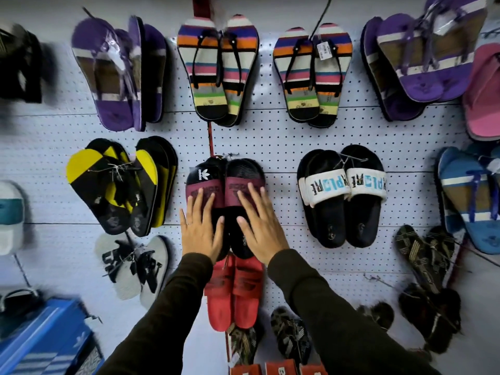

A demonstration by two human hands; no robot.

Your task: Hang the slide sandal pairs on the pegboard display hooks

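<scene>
A black slide sandal pair with maroon straps (232, 174) hangs from a hook at the middle of the white pegboard (276, 136). My left hand (198, 228) lies flat on the left sandal, fingers spread over its strap and heel. My right hand (261, 226) presses flat on the right sandal in the same way. Neither hand is closed around anything. A string tie at the pair's toes sits at the hook (230, 155).
A black pair with white lettered straps (343, 190) hangs to the right, a yellow-black flip-flop pair (119, 185) to the left. A red slide pair (234, 290) hangs just below my hands. Striped flip-flops (216, 69) hang above. A blue shoe box (46, 339) sits at the lower left.
</scene>
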